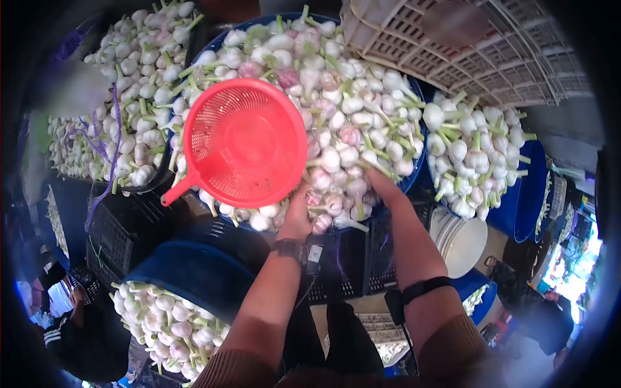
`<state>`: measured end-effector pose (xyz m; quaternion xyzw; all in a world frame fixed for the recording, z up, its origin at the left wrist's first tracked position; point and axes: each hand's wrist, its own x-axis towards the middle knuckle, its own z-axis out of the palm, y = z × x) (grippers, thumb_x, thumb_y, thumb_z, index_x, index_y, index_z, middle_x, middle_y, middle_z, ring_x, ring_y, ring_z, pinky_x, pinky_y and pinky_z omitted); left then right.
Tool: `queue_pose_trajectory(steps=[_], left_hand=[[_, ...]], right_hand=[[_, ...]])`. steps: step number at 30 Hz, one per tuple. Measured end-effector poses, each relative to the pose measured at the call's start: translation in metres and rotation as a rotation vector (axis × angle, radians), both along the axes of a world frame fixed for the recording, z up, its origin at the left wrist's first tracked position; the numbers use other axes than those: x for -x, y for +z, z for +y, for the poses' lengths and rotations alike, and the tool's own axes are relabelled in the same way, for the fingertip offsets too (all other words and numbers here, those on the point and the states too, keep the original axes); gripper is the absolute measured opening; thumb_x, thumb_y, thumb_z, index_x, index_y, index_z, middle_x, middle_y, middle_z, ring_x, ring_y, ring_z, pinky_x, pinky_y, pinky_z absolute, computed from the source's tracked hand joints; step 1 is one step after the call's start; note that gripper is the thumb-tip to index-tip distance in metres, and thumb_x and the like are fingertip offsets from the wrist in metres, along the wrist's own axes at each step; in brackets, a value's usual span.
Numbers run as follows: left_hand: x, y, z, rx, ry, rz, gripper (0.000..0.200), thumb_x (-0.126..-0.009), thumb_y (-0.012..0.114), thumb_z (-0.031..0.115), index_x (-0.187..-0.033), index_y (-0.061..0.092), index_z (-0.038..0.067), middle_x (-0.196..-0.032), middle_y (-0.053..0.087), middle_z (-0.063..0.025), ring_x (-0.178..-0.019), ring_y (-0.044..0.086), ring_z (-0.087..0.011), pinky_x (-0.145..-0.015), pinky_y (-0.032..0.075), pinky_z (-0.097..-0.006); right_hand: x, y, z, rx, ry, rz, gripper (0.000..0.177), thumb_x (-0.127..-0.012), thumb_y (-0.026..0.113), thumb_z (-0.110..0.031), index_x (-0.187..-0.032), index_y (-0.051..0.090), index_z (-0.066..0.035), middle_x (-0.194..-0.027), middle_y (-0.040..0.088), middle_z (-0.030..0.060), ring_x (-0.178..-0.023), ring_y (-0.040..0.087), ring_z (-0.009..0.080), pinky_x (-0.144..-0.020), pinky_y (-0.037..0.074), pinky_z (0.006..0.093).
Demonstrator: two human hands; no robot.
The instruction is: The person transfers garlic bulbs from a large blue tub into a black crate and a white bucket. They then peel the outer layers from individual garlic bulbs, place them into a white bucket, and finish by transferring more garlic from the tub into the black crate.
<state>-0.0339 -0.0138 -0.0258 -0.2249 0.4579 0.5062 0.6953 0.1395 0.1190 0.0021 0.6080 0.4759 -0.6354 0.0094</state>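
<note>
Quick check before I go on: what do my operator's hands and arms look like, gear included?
No gloves show on the left hand or right hand. Both arms have brown, ribbed sleeves, ending below the hands' straps. The left wrist wears a dark band with a small box, white-labelled and cabled; the right forearm, a black strap with a dark, cabled unit.

No readable text, labels, brands, numbers or signs anywhere.

Purple string (118,129) trails beside a black crate (118,227).
</note>
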Motion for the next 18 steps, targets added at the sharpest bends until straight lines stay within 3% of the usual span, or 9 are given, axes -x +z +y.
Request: queue_pose_trajectory(steps=[2, 7, 9, 12, 14, 16, 18], left_hand=[[-0.005, 0.018, 0.004, -0.045, 0.165, -0.139, 0.034, -0.088, 0.048, 0.033, -0.11, 0.053, 0.007, -0.103, 0.06, -0.0111, -0.09, 0.06, -0.0275, -0.075, 0.051, -0.0415], [-0.002, 0.005, 0.002, 0.003, 0.116, 0.033, 0.036, -0.084, 0.054, 0.034, -0.109, 0.055, 0.007, -0.099, 0.06, -0.0105, -0.087, 0.06, -0.0251, -0.071, 0.052, -0.0402], [0.0, 0.005, 0.0, -0.097, 0.105, -0.189, 0.035, -0.084, 0.053, 0.032, -0.108, 0.055, 0.007, -0.099, 0.06, -0.0097, -0.09, 0.059, -0.0239, -0.073, 0.052, -0.0395], [-0.004, 0.013, 0.0, -0.163, 0.12, -0.097, 0.035, -0.084, 0.052, 0.032, -0.109, 0.055, 0.007, -0.099, 0.06, -0.0094, -0.089, 0.06, -0.0232, -0.073, 0.052, -0.0383], [-0.008, 0.019, -0.004, -0.156, 0.162, -0.089, 0.036, -0.085, 0.05, 0.034, -0.109, 0.055, 0.007, -0.099, 0.06, -0.0094, -0.085, 0.061, -0.0226, -0.072, 0.052, -0.0357], [-0.007, 0.018, -0.003, -0.193, 0.159, -0.074, 0.037, -0.086, 0.047, 0.038, -0.106, 0.055, 0.009, -0.101, 0.06, -0.0102, -0.085, 0.061, -0.0258, -0.07, 0.053, -0.0421], [-0.006, 0.007, -0.003, -0.135, 0.13, -0.05, 0.038, -0.087, 0.045, 0.039, -0.107, 0.055, 0.008, -0.1, 0.06, -0.0103, -0.086, 0.061, -0.0253, -0.072, 0.053, -0.0418]], right_hand=[[-0.006, 0.007, 0.002, 0.211, -0.138, 0.056, 0.067, -0.084, 0.049, -0.056, -0.133, 0.042, -0.011, -0.131, 0.045, 0.0099, -0.117, 0.043, 0.0227, -0.096, 0.034, 0.0345], [0.008, 0.013, -0.006, 0.279, -0.248, 0.012, 0.075, -0.083, 0.046, -0.061, -0.137, 0.033, -0.01, -0.133, 0.043, 0.0113, -0.119, 0.042, 0.0241, -0.098, 0.033, 0.0358], [0.009, 0.002, -0.011, 0.427, -0.382, 0.123, 0.076, -0.083, 0.047, -0.06, -0.137, 0.032, -0.008, -0.132, 0.043, 0.0106, -0.119, 0.042, 0.0237, -0.098, 0.033, 0.036], [0.0, -0.004, -0.022, 0.373, -0.275, 0.303, 0.073, -0.083, 0.049, -0.059, -0.135, 0.036, -0.009, -0.13, 0.045, 0.0097, -0.118, 0.044, 0.0225, -0.098, 0.035, 0.0363], [-0.004, -0.009, -0.023, 0.383, -0.274, 0.288, 0.072, -0.082, 0.051, -0.059, -0.133, 0.038, -0.01, -0.129, 0.047, 0.009, -0.116, 0.046, 0.0219, -0.096, 0.038, 0.0368], [0.0, -0.007, -0.023, 0.428, -0.422, 0.411, 0.068, -0.083, 0.05, -0.058, -0.132, 0.04, -0.01, -0.127, 0.049, 0.0087, -0.114, 0.048, 0.0214, -0.094, 0.04, 0.0366], [0.006, -0.006, -0.03, 0.443, -0.434, 0.378, 0.067, -0.085, 0.047, -0.057, -0.131, 0.041, -0.01, -0.126, 0.049, 0.009, -0.113, 0.049, 0.0221, -0.095, 0.04, 0.0372]])
